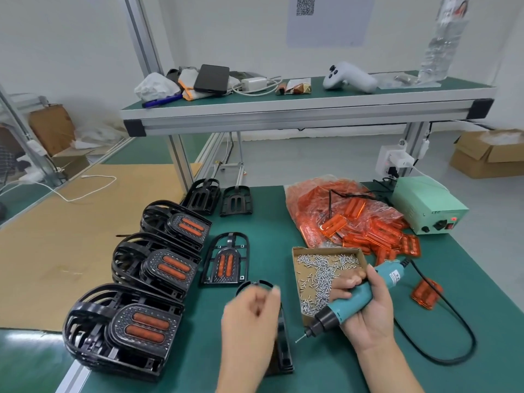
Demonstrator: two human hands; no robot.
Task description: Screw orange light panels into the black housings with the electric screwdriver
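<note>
Nearby, cardboard tray point(297, 252) w/ loose screws point(320, 275); right hand point(368, 304) fingers round electric screwdriver point(350, 302); left hand point(249, 316) blurred, grip unclear.

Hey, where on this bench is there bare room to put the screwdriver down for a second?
Bare green mat lies along the near right edge, in front of the looping black cord. Another bare strip runs between the flat housing and the screw box. The left side is crowded with stacked housings; the far right holds the bag of orange panels.
</note>
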